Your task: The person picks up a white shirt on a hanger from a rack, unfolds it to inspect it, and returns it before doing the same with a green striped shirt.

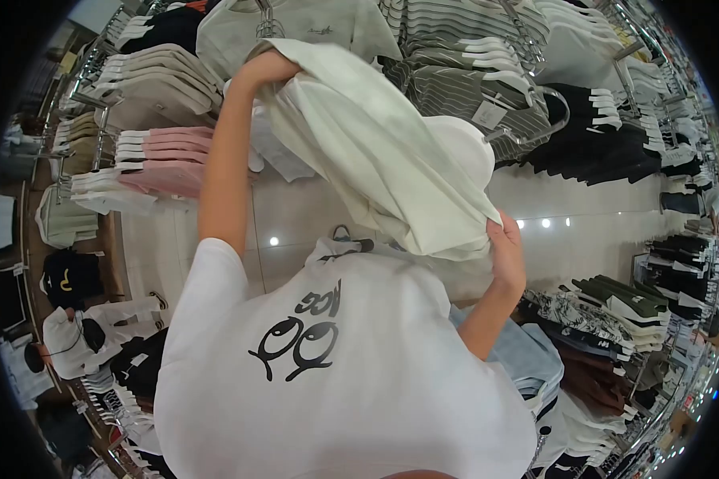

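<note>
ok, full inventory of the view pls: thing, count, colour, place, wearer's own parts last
pale green garment: 1, pale green, between the two grips
script-print top: 1, pale, top centre
beige tops: several, beige, upper left
pink tops: several, pink, left
striped tops: several, grey-green, upper right
tag: 1, white, on striped tops
black tops: several, black, right
patterned garment: count unclear, black-and-white, lower right
hangers: many, white, both sides
floor: 1, pale, centre
worn T-shirt: 1, white with black print, bottom
left grip: 1, bare, garment's upper end, fingers partly hidden
right grip: 1, bare, pinching garment's lower right
Edges too blurred to count.
</note>
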`<control>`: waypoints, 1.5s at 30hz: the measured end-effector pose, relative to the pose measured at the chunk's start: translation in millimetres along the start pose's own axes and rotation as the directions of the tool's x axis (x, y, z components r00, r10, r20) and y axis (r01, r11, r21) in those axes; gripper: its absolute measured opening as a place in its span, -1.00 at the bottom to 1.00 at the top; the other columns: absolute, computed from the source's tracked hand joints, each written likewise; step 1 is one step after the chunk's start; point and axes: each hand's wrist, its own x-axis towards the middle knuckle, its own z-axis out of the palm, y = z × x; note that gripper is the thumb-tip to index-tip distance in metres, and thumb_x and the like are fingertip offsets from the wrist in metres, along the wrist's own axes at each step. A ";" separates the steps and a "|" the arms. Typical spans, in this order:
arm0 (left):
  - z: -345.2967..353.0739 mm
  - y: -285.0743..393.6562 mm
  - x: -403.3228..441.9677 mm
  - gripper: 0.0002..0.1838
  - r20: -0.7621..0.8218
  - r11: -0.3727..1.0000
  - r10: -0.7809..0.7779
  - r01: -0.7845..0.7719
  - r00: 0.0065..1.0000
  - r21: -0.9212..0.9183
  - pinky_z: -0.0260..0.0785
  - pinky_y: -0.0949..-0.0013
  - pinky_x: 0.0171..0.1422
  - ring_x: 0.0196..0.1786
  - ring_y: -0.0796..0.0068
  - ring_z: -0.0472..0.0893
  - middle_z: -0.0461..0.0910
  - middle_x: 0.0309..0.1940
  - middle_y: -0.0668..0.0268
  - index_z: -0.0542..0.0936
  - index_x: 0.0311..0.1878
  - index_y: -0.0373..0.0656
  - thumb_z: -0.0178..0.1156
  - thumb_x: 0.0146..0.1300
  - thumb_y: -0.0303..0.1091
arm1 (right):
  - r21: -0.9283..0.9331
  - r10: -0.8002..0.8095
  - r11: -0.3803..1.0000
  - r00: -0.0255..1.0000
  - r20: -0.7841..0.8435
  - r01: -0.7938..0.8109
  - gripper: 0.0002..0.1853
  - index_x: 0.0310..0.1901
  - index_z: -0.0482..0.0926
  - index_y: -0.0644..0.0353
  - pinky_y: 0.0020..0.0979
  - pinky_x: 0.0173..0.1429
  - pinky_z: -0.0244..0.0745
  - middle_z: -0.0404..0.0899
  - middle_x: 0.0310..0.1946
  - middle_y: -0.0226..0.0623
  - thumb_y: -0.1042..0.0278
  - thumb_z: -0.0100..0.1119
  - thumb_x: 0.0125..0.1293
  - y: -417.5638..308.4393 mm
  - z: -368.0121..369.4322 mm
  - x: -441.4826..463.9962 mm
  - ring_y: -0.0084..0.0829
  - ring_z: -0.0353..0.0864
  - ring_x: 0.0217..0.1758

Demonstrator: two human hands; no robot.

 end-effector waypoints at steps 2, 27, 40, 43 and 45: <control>-1.2 -0.5 3.6 -0.53 0.244 0.979 0.159 -0.185 0.957 0.087 0.32 0.26 0.40 0.29 0.18 0.54 0.60 0.23 0.11 0.57 0.25 -0.23 0.15 0.39 -0.16 | -0.023 0.014 1.000 0.999 -0.050 -0.015 -0.63 0.20 0.55 0.38 -0.44 0.25 0.42 0.65 0.08 -0.27 0.30 0.12 0.51 13.0 -14.2 -4.8 -0.51 0.59 0.09; 255.1 139.1 -156.9 -0.11 0.786 0.133 0.305 0.793 0.539 -0.595 0.29 0.00 0.40 0.36 0.27 0.43 0.51 0.26 0.16 0.37 0.43 -0.19 -0.08 0.38 0.44 | 0.807 -0.068 0.567 0.986 -0.152 0.164 -0.48 0.42 0.31 0.24 -0.09 0.43 0.44 0.45 0.36 -0.14 0.06 -0.20 0.64 -20.6 25.9 23.7 -0.15 0.51 0.35; 169.6 215.3 -125.2 -0.33 0.481 -0.468 0.073 0.456 0.873 -0.757 0.33 0.09 0.47 0.34 0.18 0.44 0.40 0.29 0.11 0.24 0.43 -0.33 0.20 0.40 -0.17 | 0.554 -0.229 0.737 0.914 -0.334 0.387 -0.42 0.47 0.24 0.18 -0.08 0.47 0.37 0.37 0.41 -0.19 -0.05 -0.33 0.65 -49.8 84.6 31.7 -0.16 0.41 0.43; 148.5 208.7 -140.1 -0.39 0.522 -0.746 0.077 0.397 0.849 -0.535 0.38 0.09 0.46 0.34 0.21 0.47 0.42 0.30 0.12 0.25 0.44 -0.27 0.22 0.37 -0.43 | 0.492 -0.283 0.719 0.854 -0.437 0.491 -0.39 0.48 0.22 0.17 -0.10 0.48 0.35 0.35 0.42 -0.22 -0.11 -0.33 0.64 -52.6 93.3 42.9 -0.18 0.37 0.46; 141.1 200.5 -152.5 -0.37 0.437 -0.695 0.222 0.456 0.872 -0.556 0.40 0.07 0.45 0.34 0.21 0.49 0.42 0.33 0.11 0.24 0.45 -0.24 0.23 0.38 -0.43 | 0.467 -0.320 0.694 0.816 -0.481 0.547 -0.37 0.48 0.22 0.16 -0.12 0.48 0.34 0.35 0.42 -0.24 -0.14 -0.33 0.63 -61.1 103.0 47.2 -0.19 0.35 0.47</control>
